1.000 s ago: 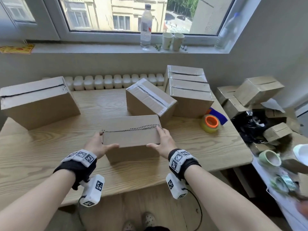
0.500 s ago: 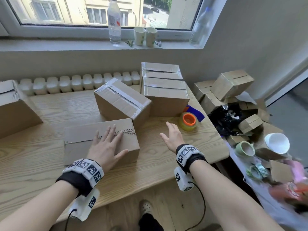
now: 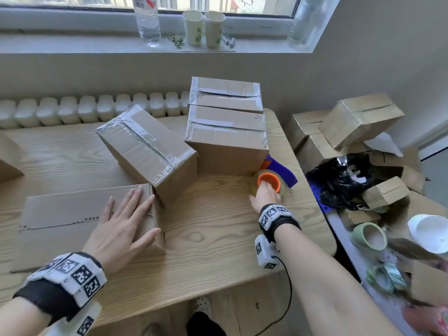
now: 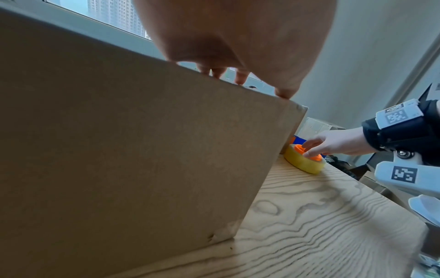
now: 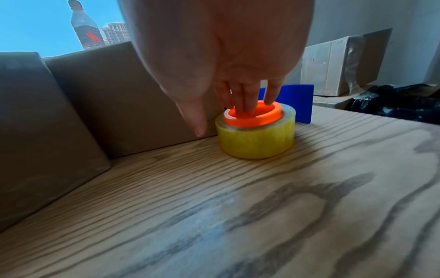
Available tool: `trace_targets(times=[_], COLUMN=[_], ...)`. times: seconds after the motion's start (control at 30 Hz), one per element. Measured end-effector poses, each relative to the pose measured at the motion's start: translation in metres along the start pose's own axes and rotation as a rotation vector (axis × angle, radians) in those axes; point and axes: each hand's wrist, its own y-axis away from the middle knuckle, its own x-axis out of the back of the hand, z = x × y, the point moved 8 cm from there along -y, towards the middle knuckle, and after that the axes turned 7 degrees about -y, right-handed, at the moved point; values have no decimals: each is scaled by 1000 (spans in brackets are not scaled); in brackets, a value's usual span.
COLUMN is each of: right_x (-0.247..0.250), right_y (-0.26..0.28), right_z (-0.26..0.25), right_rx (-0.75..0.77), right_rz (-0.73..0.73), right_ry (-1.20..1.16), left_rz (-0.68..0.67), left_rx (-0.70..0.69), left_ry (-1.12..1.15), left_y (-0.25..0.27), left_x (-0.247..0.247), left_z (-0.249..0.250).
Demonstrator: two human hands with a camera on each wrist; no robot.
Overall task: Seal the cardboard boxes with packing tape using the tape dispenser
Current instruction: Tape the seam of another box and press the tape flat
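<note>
Fingers of our right hand (image 3: 265, 195) are dipping into the orange core of the tape dispenser (image 5: 256, 129), thumb hanging outside the yellowish roll; they are not yet clamped on it, so we would call that hand loose and unclosed. Our left hand (image 3: 122, 229) lies flat, fingers straight, pressing on top of the unsealed cardboard box (image 3: 72, 214) at the near left of the wooden table (image 3: 218, 238).

The dispenser lies on its side near the table's right edge, just beside the front corner of a taped box (image 3: 228, 141), its blue handle (image 3: 282, 172) pointing away and to the right. From the roll, the box to seal lies well apart to the left, beyond the tilted taped box (image 3: 148, 149). Its open seam (image 3: 60, 224) runs left to right, across our body. The right hand is the nearer one to the dispenser, and we judge it must carry the tool leftward and line it up along that seam while the left hand steadies the flaps.
</note>
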Motion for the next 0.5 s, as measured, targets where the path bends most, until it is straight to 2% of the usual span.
trace_targets(times=[0.27,0.5], right_x=[-11,-5], right_y=[-6,30], right_z=[8,10], right_rx=[-52,-133], right_rz=[4,44], right_ry=[115,-126], left_rz=[24,32], left_rx=[5,1], left_ry=[11,18], left_y=[1,1], left_x=[2,3], left_z=[0,1])
